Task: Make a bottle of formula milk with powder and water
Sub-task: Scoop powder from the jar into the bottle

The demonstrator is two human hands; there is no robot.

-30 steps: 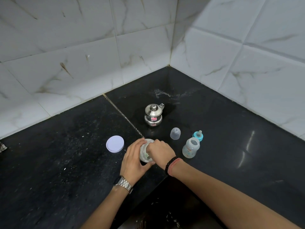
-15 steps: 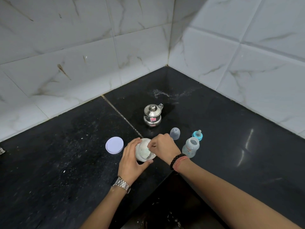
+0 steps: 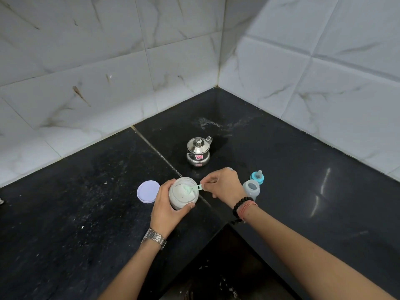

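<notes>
A black stone counter [image 3: 86, 213] fills a tiled corner, the steel kettle [image 3: 198, 153] standing beyond both hands. The left hand [image 3: 167, 204] wraps the open powder jar [image 3: 183, 192], tilting it; the open bottle [image 3: 251, 189] stands just behind the right hand [image 3: 225, 187]. That hand pinches the green scoop [image 3: 192, 188], bowl in the powder: lift it level and carry it steadily to the bottle's mouth.

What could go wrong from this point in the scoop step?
The right hand pinches only the tip of the green scoop, so a full scoop may tip and spill powder before it reaches the open bottle. The bottle stands close beside that wrist and could be knocked over. The left hand holds the powder jar tilted.
</notes>
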